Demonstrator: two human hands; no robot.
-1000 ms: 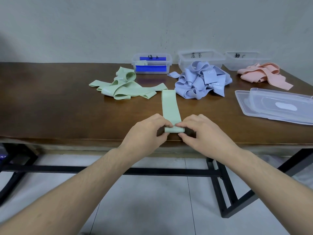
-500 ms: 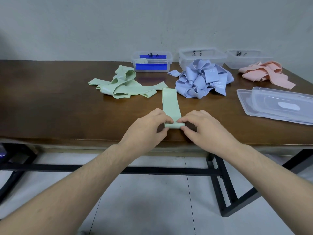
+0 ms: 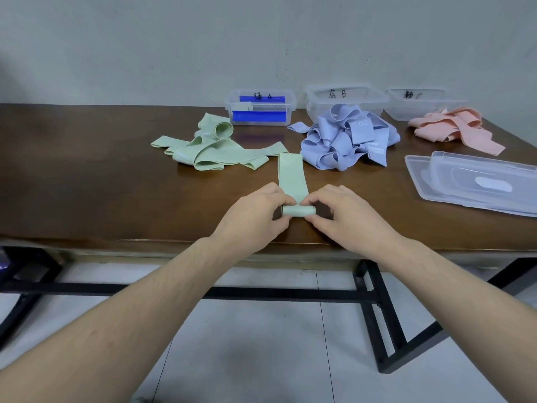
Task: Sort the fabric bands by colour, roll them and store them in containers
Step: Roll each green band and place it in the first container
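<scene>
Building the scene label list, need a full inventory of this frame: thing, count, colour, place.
green band being rolled: 1, pale green, front centre of table, near end rolled
green band pile: 1 pile, pale green, left of centre
blue band pile: 1 pile, lilac-blue, centre right
pink band pile: 1 pile, pink, far right
containers: 3, clear, labelled, back row by the wall; left one holds blue strips
lid: 1, clear, right edge
table: 1, dark brown, black frame
left hand: pinches roll's left end
right hand: pinches roll's right end
</scene>
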